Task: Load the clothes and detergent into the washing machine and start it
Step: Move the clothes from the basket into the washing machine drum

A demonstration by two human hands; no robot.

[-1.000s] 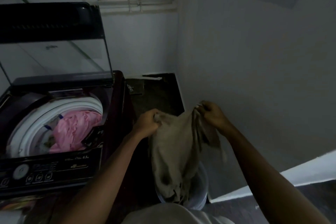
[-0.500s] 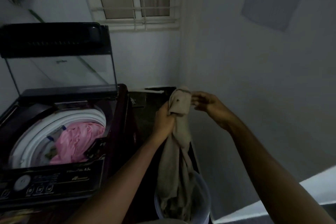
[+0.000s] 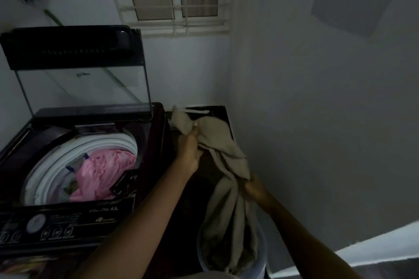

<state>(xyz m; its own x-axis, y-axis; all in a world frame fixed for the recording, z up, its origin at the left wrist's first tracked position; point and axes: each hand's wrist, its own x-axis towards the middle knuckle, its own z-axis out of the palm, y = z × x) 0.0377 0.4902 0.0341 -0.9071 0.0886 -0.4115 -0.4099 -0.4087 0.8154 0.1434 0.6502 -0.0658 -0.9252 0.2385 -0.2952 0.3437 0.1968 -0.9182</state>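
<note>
In a dim corner, we are clutching the top of the garment point(image 3: 223, 142) in our left hand point(image 3: 189, 152). Our right hand point(image 3: 252, 188) is meeting it lower, grip hidden. It is hanging twelve to six, tail in the bucket point(image 3: 260, 266). The drum point(image 3: 127, 142) is lying at nine o'clock, nearest our left.

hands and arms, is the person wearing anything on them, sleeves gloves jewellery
Nothing visible. The left hand and right hand are ungloved, with no ring, watch or band showing, and no sleeves up to the frame's edge. The light is dim, so small marks can't be told.
</note>
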